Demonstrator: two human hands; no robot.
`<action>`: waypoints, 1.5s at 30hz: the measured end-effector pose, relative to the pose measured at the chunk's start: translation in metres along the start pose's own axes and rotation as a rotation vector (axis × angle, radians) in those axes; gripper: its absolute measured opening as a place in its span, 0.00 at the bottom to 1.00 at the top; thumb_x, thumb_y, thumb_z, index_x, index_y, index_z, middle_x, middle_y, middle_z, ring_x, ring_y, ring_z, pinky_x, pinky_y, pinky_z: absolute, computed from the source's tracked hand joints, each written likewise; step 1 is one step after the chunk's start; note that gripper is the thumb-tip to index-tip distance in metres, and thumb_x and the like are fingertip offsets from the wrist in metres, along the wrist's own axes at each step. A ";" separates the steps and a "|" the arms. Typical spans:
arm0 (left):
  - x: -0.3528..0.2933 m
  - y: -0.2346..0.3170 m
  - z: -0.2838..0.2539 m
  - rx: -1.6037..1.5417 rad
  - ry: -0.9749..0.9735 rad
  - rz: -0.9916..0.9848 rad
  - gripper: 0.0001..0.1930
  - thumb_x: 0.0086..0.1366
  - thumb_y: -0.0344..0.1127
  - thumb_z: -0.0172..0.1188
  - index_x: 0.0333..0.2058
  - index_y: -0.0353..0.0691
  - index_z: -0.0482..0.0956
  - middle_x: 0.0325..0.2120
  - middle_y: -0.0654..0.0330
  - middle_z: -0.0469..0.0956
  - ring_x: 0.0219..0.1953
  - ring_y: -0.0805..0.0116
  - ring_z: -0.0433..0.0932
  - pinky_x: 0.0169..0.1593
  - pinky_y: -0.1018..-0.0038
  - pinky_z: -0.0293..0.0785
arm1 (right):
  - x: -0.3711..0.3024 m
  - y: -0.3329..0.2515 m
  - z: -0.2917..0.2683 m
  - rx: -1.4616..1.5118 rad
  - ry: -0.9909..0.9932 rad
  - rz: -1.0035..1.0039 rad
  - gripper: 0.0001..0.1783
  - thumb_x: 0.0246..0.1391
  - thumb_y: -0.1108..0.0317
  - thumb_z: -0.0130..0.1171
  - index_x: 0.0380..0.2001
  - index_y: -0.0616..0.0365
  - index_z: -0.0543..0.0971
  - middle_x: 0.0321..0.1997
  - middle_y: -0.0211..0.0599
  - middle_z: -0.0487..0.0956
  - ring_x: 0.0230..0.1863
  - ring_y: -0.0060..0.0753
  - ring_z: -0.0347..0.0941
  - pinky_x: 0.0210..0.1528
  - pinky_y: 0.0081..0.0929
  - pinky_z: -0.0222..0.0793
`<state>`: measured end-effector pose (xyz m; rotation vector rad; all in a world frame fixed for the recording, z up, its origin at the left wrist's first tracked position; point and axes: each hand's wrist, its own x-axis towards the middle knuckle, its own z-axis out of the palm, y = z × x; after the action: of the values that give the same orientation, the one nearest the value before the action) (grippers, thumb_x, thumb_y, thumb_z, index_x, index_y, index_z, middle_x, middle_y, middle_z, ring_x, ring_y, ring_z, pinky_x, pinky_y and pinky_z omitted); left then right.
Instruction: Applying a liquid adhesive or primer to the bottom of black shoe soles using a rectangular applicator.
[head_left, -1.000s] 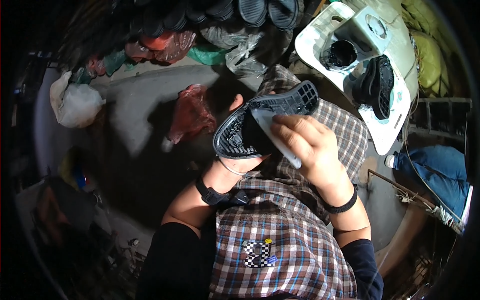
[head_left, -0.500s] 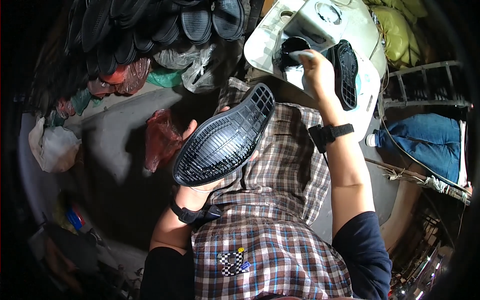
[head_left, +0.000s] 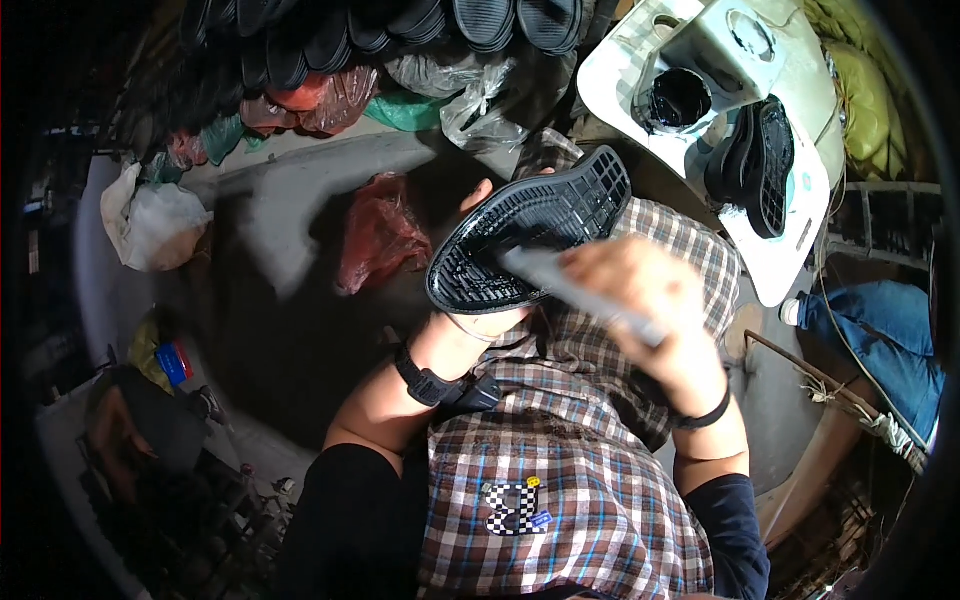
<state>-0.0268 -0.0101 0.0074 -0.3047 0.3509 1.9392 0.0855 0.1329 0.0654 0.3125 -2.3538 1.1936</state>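
Observation:
A black shoe sole (head_left: 590,205) lies slantwise across my left hand (head_left: 490,322), its grooved, blocky underside facing up. My palm and fingers support it from beneath and along its edge; most of the fingers are hidden behind it. The wider end glistens with wet black liquid. My right hand (head_left: 650,285), blurred by motion, grips a flat grey brush-like tool (head_left: 585,298). The tip of that tool reaches the middle of the sole; its exact shape is smeared.
At the upper right, a white plastic surface (head_left: 795,260) carries a black-coated pot (head_left: 655,112), a white container (head_left: 725,55) and other black soles (head_left: 772,165). Stacked soles (head_left: 485,22) line the far side above plastic bags (head_left: 480,110). A red bag (head_left: 380,235) lies on the floor.
My right hand has come from the pot down to the sole, bringing the grey tool onto its surface. The sole stays in my left hand. The whole view has shifted.

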 end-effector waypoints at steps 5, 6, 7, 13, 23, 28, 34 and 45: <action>-0.009 0.001 0.013 -0.020 0.013 -0.076 0.31 0.69 0.57 0.40 0.57 0.36 0.69 0.52 0.50 0.74 0.52 0.55 0.75 0.60 0.59 0.67 | 0.009 -0.021 0.024 -0.244 -0.057 -0.184 0.15 0.43 0.69 0.58 0.38 0.58 0.77 0.43 0.37 0.78 0.39 0.34 0.78 0.34 0.26 0.78; -0.010 0.000 0.010 -0.045 -0.104 -0.065 0.31 0.70 0.56 0.37 0.59 0.37 0.67 0.55 0.50 0.72 0.55 0.55 0.72 0.62 0.59 0.64 | 0.010 -0.019 0.018 -0.293 -0.069 -0.161 0.16 0.43 0.68 0.59 0.38 0.58 0.77 0.43 0.37 0.78 0.39 0.34 0.78 0.34 0.26 0.78; -0.011 -0.001 0.009 -0.070 -0.222 -0.054 0.32 0.71 0.56 0.34 0.61 0.37 0.65 0.58 0.49 0.69 0.59 0.56 0.69 0.65 0.59 0.60 | 0.011 -0.018 0.013 -0.344 -0.080 -0.138 0.16 0.42 0.68 0.60 0.38 0.58 0.77 0.43 0.37 0.78 0.39 0.34 0.78 0.34 0.27 0.78; -0.029 0.000 0.020 -0.085 -0.002 -0.139 0.31 0.70 0.58 0.37 0.59 0.39 0.67 0.55 0.51 0.71 0.54 0.57 0.73 0.62 0.62 0.66 | 0.010 -0.038 0.030 -0.291 -0.109 -0.290 0.17 0.41 0.67 0.61 0.39 0.57 0.76 0.42 0.36 0.78 0.39 0.33 0.77 0.35 0.25 0.78; -0.025 -0.005 0.007 -0.048 -0.024 -0.038 0.31 0.68 0.57 0.42 0.61 0.42 0.64 0.59 0.51 0.68 0.59 0.54 0.67 0.64 0.54 0.60 | -0.008 0.004 -0.005 -0.377 -0.067 0.070 0.23 0.35 0.74 0.64 0.41 0.60 0.77 0.43 0.38 0.79 0.39 0.41 0.78 0.39 0.32 0.76; -0.027 0.005 -0.005 -0.063 -0.134 -0.084 0.34 0.68 0.61 0.41 0.65 0.46 0.57 0.65 0.53 0.58 0.67 0.49 0.57 0.64 0.36 0.51 | -0.017 0.049 -0.038 -0.386 0.200 0.327 0.11 0.46 0.83 0.61 0.35 0.63 0.79 0.35 0.43 0.80 0.37 0.42 0.79 0.40 0.28 0.73; -0.022 0.001 0.000 -0.090 -0.038 -0.093 0.33 0.67 0.62 0.42 0.64 0.49 0.61 0.64 0.49 0.59 0.65 0.44 0.59 0.60 0.32 0.55 | -0.009 0.135 -0.078 -0.635 0.410 0.439 0.07 0.54 0.68 0.62 0.34 0.58 0.80 0.32 0.43 0.79 0.34 0.48 0.78 0.35 0.34 0.73; -0.016 0.003 -0.001 -0.113 -0.038 -0.136 0.33 0.67 0.59 0.45 0.62 0.43 0.63 0.62 0.48 0.63 0.63 0.46 0.62 0.62 0.37 0.58 | -0.022 0.109 -0.087 0.090 0.334 0.766 0.12 0.59 0.64 0.61 0.39 0.64 0.80 0.33 0.34 0.82 0.34 0.20 0.76 0.36 0.21 0.73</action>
<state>-0.0238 -0.0251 0.0125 -0.3560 0.1904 1.8318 0.0878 0.2671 0.0221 -0.7740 -2.1616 1.5263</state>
